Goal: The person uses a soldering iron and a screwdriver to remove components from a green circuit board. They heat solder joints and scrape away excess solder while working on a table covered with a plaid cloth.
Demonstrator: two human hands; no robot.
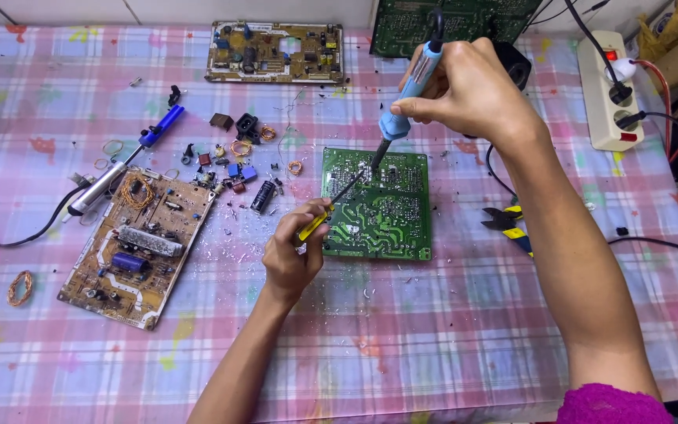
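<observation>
A green circuit board [390, 220] lies solder side up in the middle of the table. My right hand [464, 90] grips a blue soldering iron [406, 98], whose dark tip touches the board near its top edge. My left hand [292, 255] holds a yellow-handled screwdriver [325, 213], its thin shaft reaching onto the board close to the iron's tip. Both tools meet at about the same spot on the board.
A brown circuit board [139, 251] with parts lies at the left, beside a blue desoldering pump [123, 161] and several loose components [237, 169]. Another brown board [276, 51] sits at the back. Yellow-handled pliers [512, 224] and a white power strip [610, 90] are on the right.
</observation>
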